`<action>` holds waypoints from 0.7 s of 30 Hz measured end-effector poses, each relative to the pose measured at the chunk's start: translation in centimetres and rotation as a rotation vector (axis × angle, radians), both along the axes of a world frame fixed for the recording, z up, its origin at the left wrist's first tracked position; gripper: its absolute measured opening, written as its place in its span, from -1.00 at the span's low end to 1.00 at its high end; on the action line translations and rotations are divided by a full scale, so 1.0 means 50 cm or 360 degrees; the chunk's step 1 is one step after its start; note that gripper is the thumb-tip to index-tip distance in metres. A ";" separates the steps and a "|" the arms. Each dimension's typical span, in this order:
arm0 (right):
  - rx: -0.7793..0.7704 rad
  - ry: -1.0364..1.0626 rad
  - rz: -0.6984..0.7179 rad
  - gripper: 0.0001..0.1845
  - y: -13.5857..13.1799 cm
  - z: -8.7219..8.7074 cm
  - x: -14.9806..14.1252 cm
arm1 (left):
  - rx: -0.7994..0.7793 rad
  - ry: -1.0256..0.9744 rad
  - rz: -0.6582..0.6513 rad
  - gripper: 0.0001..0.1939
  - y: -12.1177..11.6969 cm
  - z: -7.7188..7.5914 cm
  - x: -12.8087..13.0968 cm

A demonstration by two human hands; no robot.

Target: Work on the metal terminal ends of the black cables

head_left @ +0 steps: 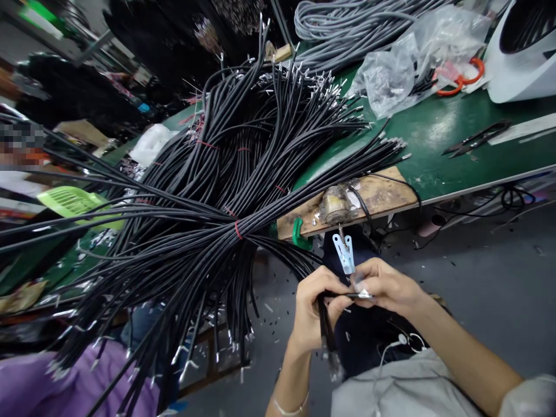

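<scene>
On the near side of the wooden board (382, 197), both hands work close together. The left hand (311, 301) is curled, its thumb and forefinger pinching a black cable (350, 295), while more black cables (325, 325) run down through its palm. The right hand (386, 285) has its thumb and fingers drawn together at the silvery end (365, 294) of that same cable; the exact grip is partly hidden by the fingers. The pinched cable lies between the two hands, just in front of the board.

A small grimy motor (335, 206) sits on the board, and at its shaft, over the board's near edge, hangs a pale blue clothespin (344, 253), its lower end just above the right fingers. A green clamp (299, 234) grips the board's left end.

Left of the board spreads a large bundle of black cables (186, 249), gathered by a red tie (238, 230), many with silvery ends. Beyond the board, on the green tabletop (430, 156), are looped gray cables (351, 26), a crumpled clear plastic bag (388, 75) and orange-handled scissors (458, 84); dark thread snips (475, 139) lie right of the board.
</scene>
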State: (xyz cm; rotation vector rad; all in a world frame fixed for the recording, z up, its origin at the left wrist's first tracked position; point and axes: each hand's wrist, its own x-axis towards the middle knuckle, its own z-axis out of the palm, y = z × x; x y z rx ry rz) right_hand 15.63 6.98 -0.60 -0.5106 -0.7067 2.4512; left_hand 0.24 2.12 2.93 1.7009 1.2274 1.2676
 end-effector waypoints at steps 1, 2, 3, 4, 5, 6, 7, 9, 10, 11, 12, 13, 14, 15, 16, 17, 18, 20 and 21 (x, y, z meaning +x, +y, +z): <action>0.0005 -0.0076 0.0056 -0.62 0.013 -0.002 0.006 | 0.0008 0.0029 0.0016 -0.80 -0.001 0.001 0.002; 0.0031 -0.0159 0.0053 -0.62 0.026 -0.002 0.013 | 0.0014 0.0059 0.0027 -0.83 -0.002 0.001 0.004; 0.0071 -0.0240 -0.0002 -0.62 0.039 0.000 0.018 | 0.0023 0.0081 0.0043 -0.86 -0.005 0.002 0.005; 0.0118 -0.0317 -0.0097 -0.61 0.052 0.004 0.021 | 0.0036 0.0094 0.0065 -0.89 -0.007 0.002 0.005; 0.0174 -0.0392 -0.0215 -0.61 0.063 0.010 0.023 | 0.0051 0.0095 0.0092 -0.90 -0.011 0.002 0.005; 0.0244 -0.0462 -0.0333 -0.62 0.073 0.018 0.021 | 0.0071 0.0087 0.0118 -0.91 -0.014 0.002 0.005; 0.0325 -0.0521 -0.0429 -0.62 0.081 0.026 0.017 | 0.0090 0.0071 0.0145 -0.92 -0.016 0.001 0.004; 0.0476 -0.0570 -0.0515 -0.62 0.088 0.040 0.001 | 0.0131 0.0021 0.0210 -0.92 -0.020 -0.002 0.003; 0.0501 -0.0539 -0.0499 -0.60 0.088 0.045 -0.009 | 0.0147 -0.0008 0.0245 -0.93 -0.020 -0.003 0.004; 0.0475 -0.0475 -0.0468 -0.58 0.086 0.047 -0.019 | 0.0157 -0.0034 0.0283 -0.93 -0.020 -0.005 0.004; 0.0407 -0.0392 -0.0446 -0.55 0.083 0.047 -0.029 | 0.0165 -0.0053 0.0322 -0.92 -0.018 -0.006 0.006; 0.0316 -0.0307 -0.0448 -0.53 0.079 0.045 -0.037 | 0.0167 -0.0060 0.0352 -0.92 -0.016 -0.007 0.008; 0.0224 -0.0228 -0.0466 -0.51 0.075 0.042 -0.044 | 0.0165 -0.0052 0.0366 -0.92 -0.014 -0.007 0.010; 0.0144 -0.0159 -0.0491 -0.52 0.070 0.037 -0.050 | 0.0154 -0.0031 0.0371 -0.92 -0.011 -0.006 0.012; 0.0085 -0.0100 -0.0516 -0.53 0.066 0.033 -0.053 | 0.0135 -0.0003 0.0373 -0.91 -0.009 -0.005 0.015; 0.0042 -0.0047 -0.0523 -0.54 0.062 0.028 -0.056 | 0.0108 0.0026 0.0373 -0.91 -0.006 -0.003 0.018; 0.0012 0.0004 -0.0509 -0.54 0.059 0.024 -0.057 | 0.0073 0.0053 0.0376 -0.91 -0.004 0.000 0.021; -0.0027 0.0094 -0.0421 -0.54 0.054 0.016 -0.059 | 0.0000 0.0092 0.0386 -0.90 0.000 0.006 0.025; -0.0043 0.0127 -0.0370 -0.53 0.053 0.010 -0.059 | -0.0024 0.0106 0.0384 -0.89 0.001 0.009 0.026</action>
